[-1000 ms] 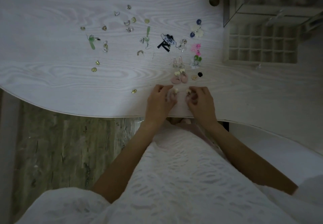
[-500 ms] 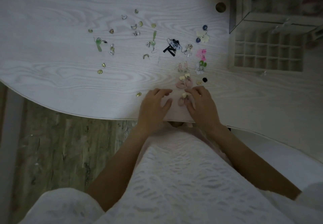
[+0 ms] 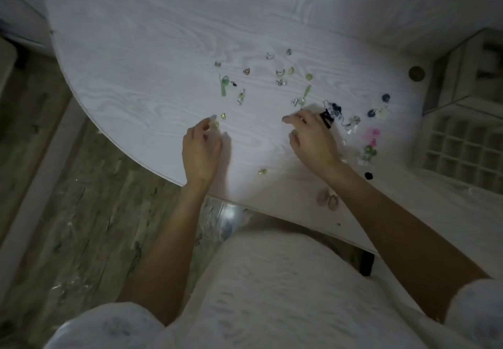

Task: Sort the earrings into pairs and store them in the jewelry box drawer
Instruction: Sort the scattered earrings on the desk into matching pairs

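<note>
White table (image 3: 152,57) holds most earrings loose and scattered; the divided jewelry box drawer (image 3: 462,147) at the right edge looks unfilled, so storing is all left. A few pairs sit grouped, like the pink pair (image 3: 329,200) near the front edge. Left hand (image 3: 200,150) pinches a small yellow stud (image 3: 215,123); right hand (image 3: 313,137) reaches, fingers relaxed, grasping nothing visible.

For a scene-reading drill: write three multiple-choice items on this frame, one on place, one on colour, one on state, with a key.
1. Where does the white compartmented jewelry drawer lie?
A. table's right side B. floor C. lap

2. What colour is the long dangling stick earring above the left hand?
A. red B. pale green C. black

3. How is the right hand?
A. clenched in a fist B. resting on the lap C. fingers reaching over the white wood-grain table

Key: A, it lies at the right edge; B, it shows pale green; C, its fingers stretch forward.
</note>
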